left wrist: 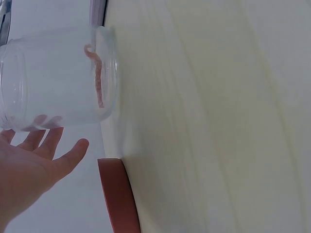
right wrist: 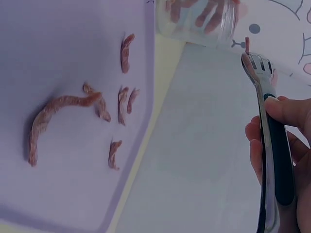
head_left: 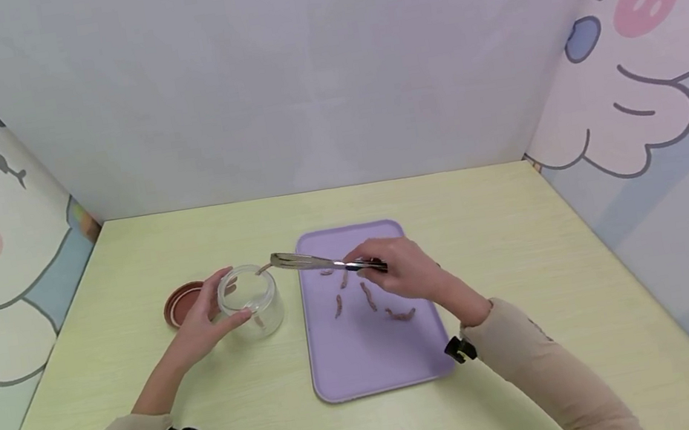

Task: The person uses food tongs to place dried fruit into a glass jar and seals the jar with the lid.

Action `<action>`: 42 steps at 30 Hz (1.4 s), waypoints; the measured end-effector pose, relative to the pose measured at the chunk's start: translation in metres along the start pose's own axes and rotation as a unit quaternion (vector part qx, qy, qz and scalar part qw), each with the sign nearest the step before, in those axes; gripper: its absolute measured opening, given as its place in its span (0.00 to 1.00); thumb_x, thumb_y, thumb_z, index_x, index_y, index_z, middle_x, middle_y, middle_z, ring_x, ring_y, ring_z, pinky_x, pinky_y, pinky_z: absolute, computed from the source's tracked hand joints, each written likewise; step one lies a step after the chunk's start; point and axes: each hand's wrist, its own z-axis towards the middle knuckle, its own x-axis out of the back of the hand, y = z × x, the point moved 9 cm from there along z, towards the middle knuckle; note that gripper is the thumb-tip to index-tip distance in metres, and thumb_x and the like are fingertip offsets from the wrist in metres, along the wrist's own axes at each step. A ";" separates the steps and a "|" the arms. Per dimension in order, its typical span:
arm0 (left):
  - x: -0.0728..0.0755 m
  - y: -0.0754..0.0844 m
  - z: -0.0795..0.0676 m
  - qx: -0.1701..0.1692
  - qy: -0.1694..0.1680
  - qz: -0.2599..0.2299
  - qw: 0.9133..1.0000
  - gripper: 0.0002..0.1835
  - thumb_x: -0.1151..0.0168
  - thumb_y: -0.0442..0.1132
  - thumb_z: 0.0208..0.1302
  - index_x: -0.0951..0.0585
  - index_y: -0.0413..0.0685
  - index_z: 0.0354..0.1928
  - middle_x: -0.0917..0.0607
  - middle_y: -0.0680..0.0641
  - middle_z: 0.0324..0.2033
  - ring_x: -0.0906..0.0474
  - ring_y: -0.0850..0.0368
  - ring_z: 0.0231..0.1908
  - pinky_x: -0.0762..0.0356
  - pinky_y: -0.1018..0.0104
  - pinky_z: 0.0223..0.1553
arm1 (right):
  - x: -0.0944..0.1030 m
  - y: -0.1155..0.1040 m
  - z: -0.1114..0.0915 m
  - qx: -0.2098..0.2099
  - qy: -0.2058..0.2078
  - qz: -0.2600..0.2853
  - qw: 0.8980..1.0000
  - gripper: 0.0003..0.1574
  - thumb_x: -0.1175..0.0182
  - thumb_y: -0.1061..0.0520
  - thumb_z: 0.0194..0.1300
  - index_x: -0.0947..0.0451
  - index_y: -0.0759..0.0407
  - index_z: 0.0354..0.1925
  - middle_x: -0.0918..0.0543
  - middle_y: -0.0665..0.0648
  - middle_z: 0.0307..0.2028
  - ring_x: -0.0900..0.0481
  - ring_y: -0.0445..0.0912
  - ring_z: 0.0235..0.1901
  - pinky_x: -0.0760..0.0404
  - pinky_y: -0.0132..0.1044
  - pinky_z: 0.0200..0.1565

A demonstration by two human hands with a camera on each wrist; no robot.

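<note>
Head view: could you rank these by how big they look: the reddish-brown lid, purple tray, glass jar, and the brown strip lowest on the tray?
1. Purple tray
2. Glass jar
3. Reddish-brown lid, partly hidden
4. Brown strip

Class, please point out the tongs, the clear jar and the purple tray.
Tongs [right wrist: 279, 150]: right wrist view, on the dark handle.
Clear jar [left wrist: 58, 80]: left wrist view, on the side wall.
Purple tray [head_left: 376, 354]: head view, on bare surface.

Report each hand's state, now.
Left hand: holding the clear jar by its sides.
Right hand: closed around the metal tongs, whose tips grip a reddish-brown strip.
</note>
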 end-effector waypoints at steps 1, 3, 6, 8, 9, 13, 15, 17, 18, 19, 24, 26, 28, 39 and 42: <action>0.000 -0.001 0.000 -0.001 0.001 0.000 1.000 0.41 0.37 0.39 0.54 0.50 0.47 0.65 0.40 0.38 0.59 0.46 0.41 0.60 0.45 0.45 0.56 | -0.003 -0.002 0.002 0.003 -0.004 0.002 1.000 0.14 0.42 0.66 0.54 0.22 0.56 0.41 0.23 0.46 0.28 0.37 0.36 0.19 0.36 0.27 0.19; 0.000 -0.001 0.000 -0.003 0.002 0.003 1.000 0.41 0.37 0.40 0.54 0.50 0.48 0.65 0.40 0.38 0.59 0.45 0.41 0.59 0.45 0.45 0.55 | -0.009 -0.005 0.004 0.010 -0.009 0.007 1.000 0.14 0.42 0.66 0.55 0.22 0.57 0.41 0.21 0.48 0.29 0.36 0.36 0.19 0.35 0.26 0.20; 0.000 -0.002 0.000 -0.002 0.001 0.000 1.000 0.41 0.37 0.40 0.54 0.50 0.48 0.65 0.40 0.39 0.59 0.45 0.41 0.59 0.44 0.45 0.55 | -0.015 -0.010 0.008 0.018 -0.012 0.007 1.000 0.14 0.43 0.66 0.55 0.23 0.58 0.42 0.21 0.49 0.30 0.34 0.36 0.21 0.34 0.26 0.22; 0.000 -0.002 0.000 -0.001 0.000 -0.002 1.000 0.41 0.37 0.39 0.54 0.50 0.48 0.65 0.41 0.39 0.59 0.45 0.42 0.59 0.44 0.46 0.55 | -0.019 -0.011 0.011 0.018 -0.013 0.006 1.000 0.15 0.42 0.66 0.54 0.23 0.57 0.42 0.21 0.48 0.30 0.33 0.36 0.22 0.33 0.25 0.22; 0.000 -0.002 0.000 0.000 -0.001 -0.004 1.000 0.41 0.37 0.39 0.54 0.50 0.48 0.65 0.41 0.39 0.59 0.45 0.42 0.59 0.44 0.46 0.55 | -0.020 -0.011 0.011 0.017 -0.014 0.004 1.000 0.15 0.42 0.66 0.54 0.23 0.57 0.42 0.21 0.48 0.30 0.33 0.35 0.22 0.33 0.25 0.23; 0.000 0.000 -0.001 -0.002 -0.002 -0.010 1.000 0.41 0.37 0.38 0.54 0.50 0.48 0.65 0.42 0.39 0.60 0.46 0.42 0.59 0.44 0.46 0.55 | -0.025 -0.012 0.013 0.012 -0.011 -0.005 1.000 0.17 0.41 0.66 0.53 0.23 0.54 0.42 0.23 0.45 0.29 0.34 0.35 0.23 0.34 0.26 0.23; 0.000 0.001 -0.001 -0.006 -0.003 -0.015 1.000 0.41 0.37 0.37 0.54 0.50 0.47 0.65 0.42 0.38 0.60 0.46 0.41 0.59 0.45 0.46 0.56 | -0.025 -0.012 0.013 0.009 -0.010 -0.007 1.000 0.17 0.40 0.66 0.53 0.23 0.53 0.43 0.24 0.44 0.28 0.35 0.36 0.22 0.35 0.27 0.22; -0.001 0.001 -0.001 -0.010 -0.005 -0.020 1.000 0.41 0.37 0.36 0.54 0.50 0.47 0.65 0.42 0.37 0.60 0.46 0.41 0.60 0.46 0.45 0.56 | -0.025 -0.012 0.013 0.008 -0.008 -0.003 1.000 0.18 0.40 0.65 0.53 0.23 0.53 0.44 0.24 0.45 0.28 0.35 0.36 0.21 0.35 0.28 0.21; -0.001 0.001 -0.001 -0.011 -0.005 -0.020 1.000 0.41 0.38 0.36 0.54 0.50 0.46 0.65 0.42 0.36 0.60 0.46 0.41 0.60 0.46 0.45 0.56 | -0.023 -0.011 0.013 0.008 -0.006 -0.002 1.000 0.18 0.40 0.65 0.53 0.23 0.54 0.44 0.24 0.45 0.28 0.36 0.36 0.21 0.36 0.28 0.21; -0.001 0.000 0.000 -0.013 -0.005 -0.022 1.000 0.41 0.38 0.36 0.54 0.50 0.46 0.65 0.41 0.36 0.59 0.46 0.41 0.60 0.46 0.45 0.56 | -0.022 -0.011 0.012 0.009 -0.003 0.002 1.000 0.18 0.40 0.65 0.53 0.24 0.54 0.44 0.24 0.46 0.28 0.36 0.37 0.20 0.36 0.28 0.20; 0.000 -0.003 0.001 -0.016 -0.003 -0.017 1.000 0.40 0.38 0.37 0.55 0.49 0.46 0.65 0.40 0.36 0.59 0.45 0.42 0.59 0.45 0.45 0.56 | -0.004 -0.002 0.004 -0.001 0.022 0.002 1.000 0.18 0.39 0.65 0.52 0.24 0.56 0.44 0.23 0.48 0.30 0.35 0.37 0.20 0.35 0.29 0.20; 0.000 -0.003 0.001 -0.018 -0.003 -0.020 1.000 0.40 0.38 0.37 0.55 0.49 0.46 0.65 0.40 0.36 0.59 0.45 0.43 0.59 0.45 0.46 0.56 | 0.005 0.005 -0.002 -0.014 0.027 -0.008 1.000 0.18 0.39 0.64 0.53 0.24 0.56 0.44 0.22 0.48 0.32 0.35 0.38 0.20 0.34 0.30 0.20; 0.000 -0.002 0.001 -0.019 -0.004 -0.021 1.000 0.40 0.38 0.36 0.55 0.50 0.46 0.65 0.40 0.35 0.59 0.45 0.43 0.59 0.46 0.46 0.56 | 0.014 0.012 -0.007 -0.030 0.027 -0.022 0.999 0.18 0.38 0.63 0.53 0.24 0.55 0.44 0.22 0.48 0.33 0.34 0.38 0.21 0.33 0.32 0.21; 0.001 -0.002 0.001 -0.018 -0.002 -0.014 1.000 0.40 0.38 0.37 0.55 0.50 0.46 0.65 0.40 0.37 0.59 0.45 0.42 0.59 0.45 0.47 0.56 | 0.056 0.043 -0.045 -0.078 0.041 -0.064 0.994 0.20 0.37 0.64 0.51 0.24 0.54 0.45 0.22 0.48 0.33 0.35 0.38 0.20 0.36 0.32 0.20; 0.000 -0.001 0.001 -0.017 -0.003 -0.014 1.000 0.40 0.38 0.36 0.55 0.50 0.46 0.65 0.40 0.37 0.59 0.45 0.42 0.59 0.46 0.46 0.55 | 0.063 0.050 -0.058 -0.088 0.039 -0.064 0.993 0.20 0.37 0.63 0.52 0.24 0.54 0.45 0.22 0.48 0.33 0.35 0.38 0.20 0.36 0.32 0.21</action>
